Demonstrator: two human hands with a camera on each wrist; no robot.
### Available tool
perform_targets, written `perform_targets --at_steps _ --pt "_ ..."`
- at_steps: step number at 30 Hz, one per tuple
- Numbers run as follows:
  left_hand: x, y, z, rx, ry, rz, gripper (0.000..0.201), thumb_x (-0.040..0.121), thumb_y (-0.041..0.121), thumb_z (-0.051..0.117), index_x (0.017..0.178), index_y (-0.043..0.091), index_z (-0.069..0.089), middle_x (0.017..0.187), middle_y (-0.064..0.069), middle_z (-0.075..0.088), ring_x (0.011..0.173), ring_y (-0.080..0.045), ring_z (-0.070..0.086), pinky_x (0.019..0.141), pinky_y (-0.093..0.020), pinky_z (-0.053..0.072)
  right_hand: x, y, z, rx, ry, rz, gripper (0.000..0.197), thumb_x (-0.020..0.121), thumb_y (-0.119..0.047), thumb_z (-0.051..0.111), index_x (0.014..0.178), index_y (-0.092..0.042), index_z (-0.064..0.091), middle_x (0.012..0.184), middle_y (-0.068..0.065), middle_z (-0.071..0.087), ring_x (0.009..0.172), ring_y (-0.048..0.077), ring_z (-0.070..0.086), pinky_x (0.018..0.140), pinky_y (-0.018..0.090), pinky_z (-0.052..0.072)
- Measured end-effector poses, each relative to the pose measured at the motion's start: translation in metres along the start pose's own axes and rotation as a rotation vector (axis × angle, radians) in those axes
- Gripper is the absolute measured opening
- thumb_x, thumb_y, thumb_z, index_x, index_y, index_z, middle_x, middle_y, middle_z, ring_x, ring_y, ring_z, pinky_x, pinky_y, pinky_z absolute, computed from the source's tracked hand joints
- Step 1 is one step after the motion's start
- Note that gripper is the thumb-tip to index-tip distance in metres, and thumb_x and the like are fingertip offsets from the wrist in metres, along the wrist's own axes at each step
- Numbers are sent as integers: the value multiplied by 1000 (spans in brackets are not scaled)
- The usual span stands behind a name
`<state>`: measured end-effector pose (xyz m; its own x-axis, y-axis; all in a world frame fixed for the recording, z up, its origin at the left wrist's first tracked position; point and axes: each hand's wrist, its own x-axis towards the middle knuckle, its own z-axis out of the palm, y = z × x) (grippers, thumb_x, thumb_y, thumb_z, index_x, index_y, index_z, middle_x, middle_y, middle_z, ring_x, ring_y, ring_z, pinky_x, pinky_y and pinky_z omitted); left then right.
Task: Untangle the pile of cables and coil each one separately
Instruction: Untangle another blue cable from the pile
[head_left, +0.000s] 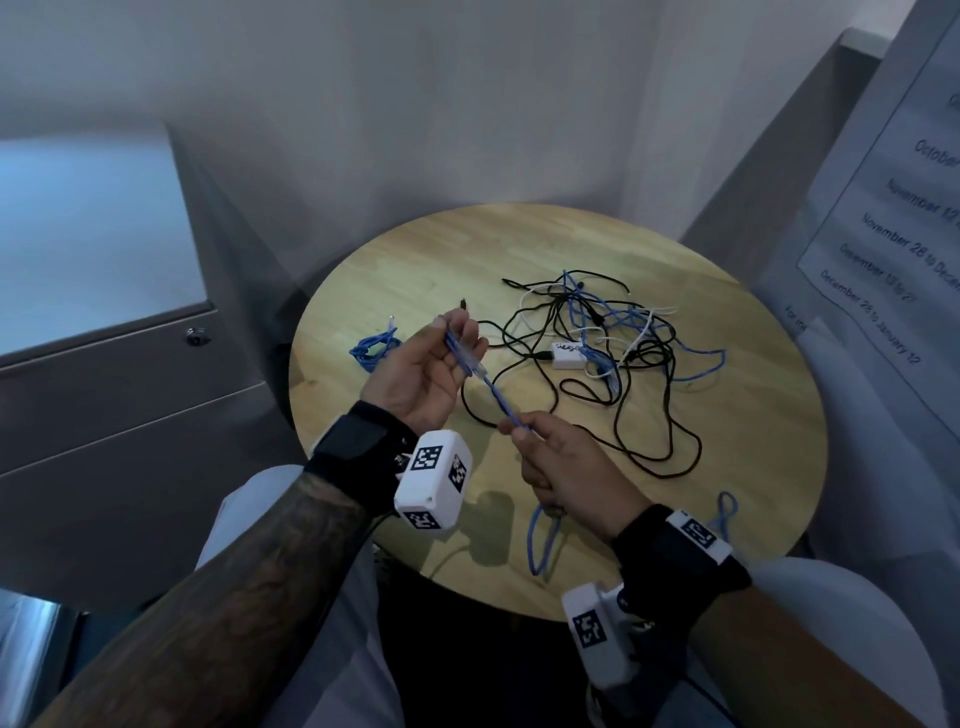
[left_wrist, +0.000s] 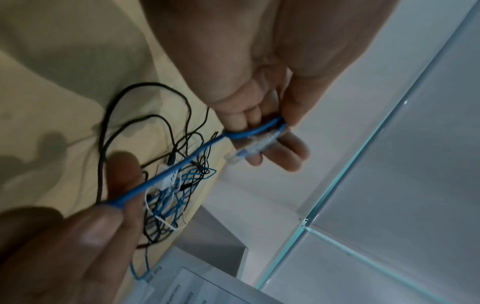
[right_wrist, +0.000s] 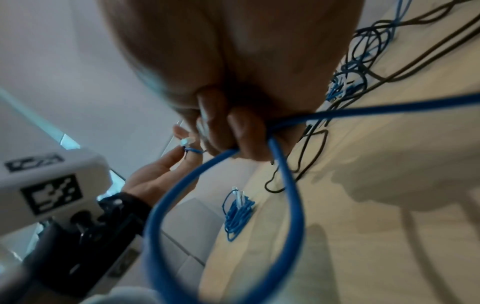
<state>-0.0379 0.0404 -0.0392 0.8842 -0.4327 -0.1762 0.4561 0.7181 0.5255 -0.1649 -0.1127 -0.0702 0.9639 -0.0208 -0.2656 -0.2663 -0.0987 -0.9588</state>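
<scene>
A blue network cable (head_left: 497, 399) stretches between my two hands above the round wooden table (head_left: 753, 415). My left hand (head_left: 457, 338), palm up, pinches the cable's folded end beside its clear plug (left_wrist: 255, 147). My right hand (head_left: 519, 431) pinches the same cable lower down, and a loop (right_wrist: 285, 185) hangs below its curled fingers (right_wrist: 244, 133). A tangle of black, white and blue cables (head_left: 597, 332) lies in the table's middle around a small white adapter (head_left: 569, 355). One blue cable (head_left: 374, 345) lies coiled apart at the left edge.
A grey cabinet with a lock (head_left: 197, 338) stands left of the table. A printed paper notice (head_left: 883, 208) hangs on the right. Another blue cable loop (head_left: 724, 512) lies near the table's right front edge. Walls close in behind the table.
</scene>
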Motion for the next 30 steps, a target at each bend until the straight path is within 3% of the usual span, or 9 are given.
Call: perform_targets --at_steps 2,6,12,16,21,24,26,28,30 --pt "2 -2 -2 26 25 41 27 104 13 36 99 -1 59 77 -7 72 74 -13 71 82 -30 59 3 5 0 -52 76 19 17 106 -30 45 117 -23 55 55 -7 37 51 14 28 51 31 23" --pt "5 1 -6 56 71 97 27 104 12 37 99 0 60 80 -7 74 77 -13 72 80 -28 59 4 3 -12 -259 165 28 20 103 -37 46 90 -22 52 58 -12 47 51 10 35 54 29 31" --pt "8 4 -13 101 165 152 27 104 10 37 118 -5 54 98 -12 69 82 -17 73 78 -29 57 -4 -1 -13 -331 129 43 35 102 -29 47 72 -17 60 63 -4 48 58 13 40 62 31 35" --pt "1 -10 -8 665 111 326 20 101 3 45 100 -2 64 89 -11 74 86 -25 73 84 -33 58 -15 -13 -14 -258 -19 72 40 105 -29 47 71 -13 60 56 -6 47 49 7 39 52 19 36" --pt "-12 -36 -8 1492 -209 384 18 99 13 52 101 11 70 90 5 73 80 7 64 75 -7 45 -27 -30 -30 -102 -94 1 42 106 -27 47 69 -10 56 59 3 50 48 7 40 46 15 33" --pt "-17 -40 -2 1578 -369 299 18 100 12 51 95 9 68 88 0 72 76 10 62 70 -5 42 -25 -30 -40 9 -26 -52 42 105 -26 46 67 -13 55 64 7 54 52 11 45 46 21 33" --pt "-22 -44 1 1594 -460 128 26 103 19 44 89 9 63 77 -1 68 64 1 57 66 -16 41 -20 -29 -47 104 60 -7 41 104 -32 48 66 -17 55 60 7 51 50 16 42 45 24 28" --pt "-26 -49 1 1492 -466 -76 41 105 32 38 86 5 62 65 -2 60 58 -12 53 63 -24 41 -15 -27 -52 141 106 42 41 103 -35 50 67 -18 55 55 5 46 47 18 37 45 23 26" --pt "-28 -49 1 1350 -426 -199 45 104 35 40 75 7 58 52 5 47 48 -13 44 58 -26 43 -10 -27 -55 146 119 70 42 103 -37 51 66 -16 57 52 3 38 46 18 33 46 24 25"
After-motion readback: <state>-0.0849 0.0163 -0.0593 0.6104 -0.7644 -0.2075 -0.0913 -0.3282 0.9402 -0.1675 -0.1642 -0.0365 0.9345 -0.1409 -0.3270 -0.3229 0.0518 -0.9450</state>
